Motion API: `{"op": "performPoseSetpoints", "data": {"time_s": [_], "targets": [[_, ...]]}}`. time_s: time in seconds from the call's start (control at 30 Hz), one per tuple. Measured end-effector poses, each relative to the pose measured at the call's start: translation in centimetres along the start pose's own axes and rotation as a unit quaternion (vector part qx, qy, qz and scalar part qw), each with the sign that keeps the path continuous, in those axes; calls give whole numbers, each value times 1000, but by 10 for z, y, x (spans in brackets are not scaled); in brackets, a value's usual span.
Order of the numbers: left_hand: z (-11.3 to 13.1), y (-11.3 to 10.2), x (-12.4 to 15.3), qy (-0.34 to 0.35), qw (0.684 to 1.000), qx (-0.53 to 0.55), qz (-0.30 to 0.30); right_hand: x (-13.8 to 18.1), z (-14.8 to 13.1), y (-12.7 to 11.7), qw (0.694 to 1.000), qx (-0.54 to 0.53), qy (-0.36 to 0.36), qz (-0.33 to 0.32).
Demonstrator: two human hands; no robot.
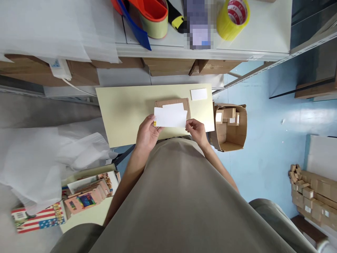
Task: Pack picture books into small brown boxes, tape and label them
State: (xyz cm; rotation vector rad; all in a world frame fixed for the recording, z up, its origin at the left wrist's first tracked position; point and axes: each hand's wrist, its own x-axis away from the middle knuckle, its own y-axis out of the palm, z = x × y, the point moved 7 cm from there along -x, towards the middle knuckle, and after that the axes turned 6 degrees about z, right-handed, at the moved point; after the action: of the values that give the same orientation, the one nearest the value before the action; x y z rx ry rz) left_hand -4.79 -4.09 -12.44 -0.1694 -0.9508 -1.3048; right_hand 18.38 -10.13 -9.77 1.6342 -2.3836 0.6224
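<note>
A white paper slip (170, 118) with a small yellow mark at its left end is held up between my hands. My left hand (147, 133) grips that left end, thumb on top and fingers beneath. At the lower right corner, my right hand (196, 130) pinches the slip between thumb and curled fingers. Behind it lies a small flat cardboard box (186, 103) on the pale yellow table (123, 112). Another white piece (173, 106) shows above the slip, over the box; its lower part is hidden. A separate white slip (198, 94) lies at the table's upper right.
An open carton (237, 137) with several small boxes stands right of the table. Overhead, a shelf (168, 52) bears yellow tape (233, 19), a tape dispenser (155, 21) and a phone (198, 24). Printed packs (88, 200) and white sheeting (31, 154) lie left; stacked cartons (313, 196) stand far right.
</note>
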Motion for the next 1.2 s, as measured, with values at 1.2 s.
{"op": "performPoseSetpoints", "data": {"time_s": [1.2], "targets": [[-82,-23,-122,142,925,-276,218,-133,95,22,926,372,-5,-63]]}}
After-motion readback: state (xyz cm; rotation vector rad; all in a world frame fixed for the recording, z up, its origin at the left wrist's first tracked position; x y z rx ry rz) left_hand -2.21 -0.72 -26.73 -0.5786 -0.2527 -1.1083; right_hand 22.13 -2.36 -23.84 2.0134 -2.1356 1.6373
